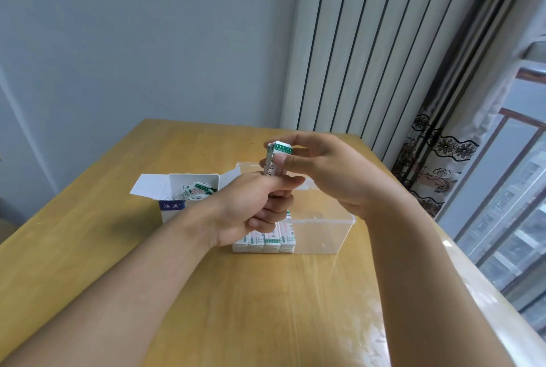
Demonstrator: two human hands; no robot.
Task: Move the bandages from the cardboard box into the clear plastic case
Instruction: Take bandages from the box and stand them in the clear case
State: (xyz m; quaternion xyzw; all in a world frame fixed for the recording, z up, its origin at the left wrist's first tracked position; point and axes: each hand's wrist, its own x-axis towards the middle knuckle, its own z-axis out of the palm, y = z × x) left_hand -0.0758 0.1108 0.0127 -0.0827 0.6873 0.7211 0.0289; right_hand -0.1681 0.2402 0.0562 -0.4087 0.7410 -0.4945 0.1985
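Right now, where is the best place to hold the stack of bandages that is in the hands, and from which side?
Probably by its two flat faces near the middle, coming from the side. The bandage stack stands upright and thin; the left hand grips its lower end, and the right hand pinches its top end.

a wooden table (266, 292) bears a cardboard box (174, 204) beside a clear plastic case (325, 233).

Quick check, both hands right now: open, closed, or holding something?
Left hand: closed around the lower end of an upright stack of bandages.
Right hand: pinching the top of that same stack between thumb and fingers.
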